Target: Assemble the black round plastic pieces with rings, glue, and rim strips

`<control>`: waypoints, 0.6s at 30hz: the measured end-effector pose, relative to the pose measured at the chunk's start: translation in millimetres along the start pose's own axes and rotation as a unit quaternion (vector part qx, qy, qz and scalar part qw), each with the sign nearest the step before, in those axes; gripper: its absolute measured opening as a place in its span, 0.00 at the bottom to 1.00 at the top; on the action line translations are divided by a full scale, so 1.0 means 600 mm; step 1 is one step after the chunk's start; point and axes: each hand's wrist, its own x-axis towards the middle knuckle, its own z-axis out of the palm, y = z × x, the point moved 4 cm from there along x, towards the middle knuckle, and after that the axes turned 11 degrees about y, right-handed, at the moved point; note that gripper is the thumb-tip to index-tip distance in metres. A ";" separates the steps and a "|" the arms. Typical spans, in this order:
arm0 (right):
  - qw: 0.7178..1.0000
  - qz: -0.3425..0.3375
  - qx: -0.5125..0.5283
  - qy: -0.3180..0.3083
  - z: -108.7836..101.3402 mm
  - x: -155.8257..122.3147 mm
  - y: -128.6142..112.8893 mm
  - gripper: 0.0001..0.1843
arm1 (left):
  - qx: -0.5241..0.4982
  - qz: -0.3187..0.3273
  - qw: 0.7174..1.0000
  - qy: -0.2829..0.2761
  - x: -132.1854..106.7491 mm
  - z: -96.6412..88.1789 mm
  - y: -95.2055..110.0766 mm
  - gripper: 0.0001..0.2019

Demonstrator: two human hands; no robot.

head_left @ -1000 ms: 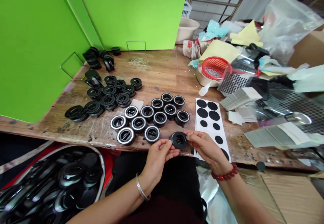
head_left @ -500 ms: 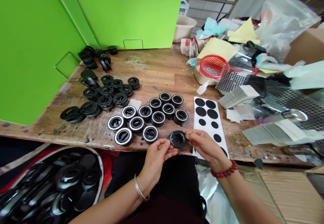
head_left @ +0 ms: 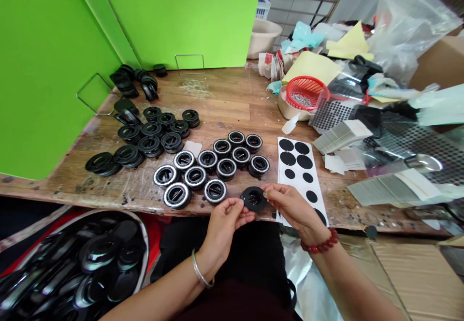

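Observation:
At the table's front edge, a flat black ring (head_left: 247, 199) lies over a round black part whose recessed centre and crossbar (head_left: 255, 198) show through the hole. My left hand (head_left: 228, 222) pinches the left rim between thumb and fingers. Thumb and fingertips of my right hand (head_left: 288, 205) are closed on the ring's right edge. To the left stand several similar round parts with silver-edged tops (head_left: 215, 191). Beside my right hand lies a white sheet (head_left: 297, 185) of black round stickers (head_left: 287, 158), partly covered by that hand.
Several stacks of black rings (head_left: 126, 155) stand at the left. A tub (head_left: 145, 243) full of black parts is below the table's edge. At the right are a red basket (head_left: 307, 89) of small metal pieces, a small white bottle (head_left: 290, 124) and stacked cards (head_left: 342, 136). Green panels (head_left: 174, 16) border the back.
The black ring has shifted slightly left and now sits more nearly centred over the round part. Both hands stay almost in place, and the view has moved a little.

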 end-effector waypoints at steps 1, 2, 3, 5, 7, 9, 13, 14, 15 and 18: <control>1.000 0.002 0.003 0.002 0.000 0.000 0.000 0.14 | -0.001 0.000 1.000 0.001 0.000 0.000 0.000 0.20; 1.000 0.005 0.005 0.004 0.000 0.000 0.000 0.13 | -0.002 0.000 1.000 0.003 0.000 0.001 0.000 0.20; 1.000 0.007 0.006 0.007 0.000 0.000 0.000 0.13 | -0.003 0.000 1.000 0.006 0.001 0.001 0.000 0.20; 1.000 0.010 0.007 0.008 0.001 0.000 0.000 0.12 | -0.004 -0.001 1.000 0.012 0.002 0.003 0.000 0.20; 1.000 0.004 0.006 0.006 0.004 -0.001 -0.002 0.10 | -0.002 -0.003 1.000 0.015 0.003 0.004 0.000 0.20; 1.000 -0.009 0.003 0.007 0.006 -0.002 -0.004 0.10 | 0.000 -0.004 1.000 0.018 0.003 0.004 0.000 0.21; 0.999 -0.039 -0.014 0.021 0.007 -0.003 -0.003 0.14 | 0.002 0.007 1.000 0.030 0.002 0.007 0.000 0.22; 0.999 -0.044 -0.020 0.026 0.006 -0.002 -0.001 0.14 | 0.004 0.010 0.999 0.033 0.001 0.008 0.000 0.23; 0.998 -0.048 -0.026 0.030 0.005 -0.001 0.000 0.15 | 0.006 0.012 0.999 0.038 0.001 0.009 -0.001 0.23; 0.996 -0.063 -0.044 0.035 0.003 0.000 0.005 0.15 | 0.009 0.015 0.999 0.048 -0.001 0.012 -0.001 0.25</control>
